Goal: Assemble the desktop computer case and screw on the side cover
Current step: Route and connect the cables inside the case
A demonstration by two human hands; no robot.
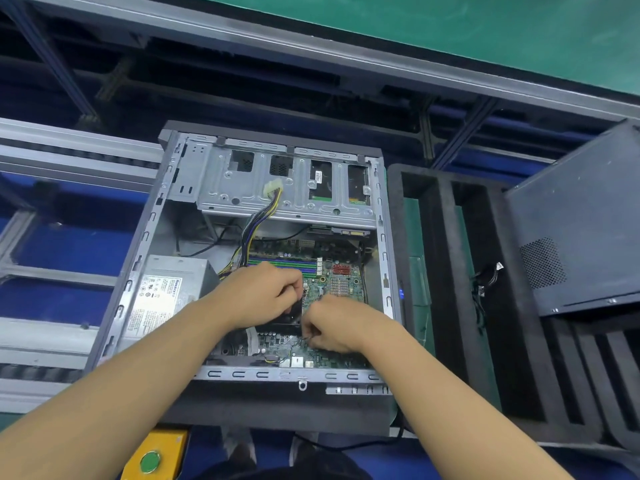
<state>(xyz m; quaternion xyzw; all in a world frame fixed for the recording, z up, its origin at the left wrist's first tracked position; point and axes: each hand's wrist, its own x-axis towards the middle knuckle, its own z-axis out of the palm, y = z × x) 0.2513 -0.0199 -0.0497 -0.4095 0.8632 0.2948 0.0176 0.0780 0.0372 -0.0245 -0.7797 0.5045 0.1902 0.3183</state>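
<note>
Open grey sheet-metal desktop computer case (242, 374) lies on its side, interior facing up. Left hand (259, 296) is inside the case, near its middle, fingers curled round a black fan block (292, 311) sitting on the green motherboard (346, 282). Right hand (332, 323) is just beside it at the block's near corner, fingers curled tight; can't tell if they pinch anything, too small to see. Silver box-shaped power supply (166, 292) sits in the case's left side, bare metal drive cage (242, 188) at its far end, with a white-plugged wire bundle (273, 190) lying over it. Dark grey perforated side cover (581, 230) is off, leaning to the right of the case beyond a black foam tray (450, 271)
</note>
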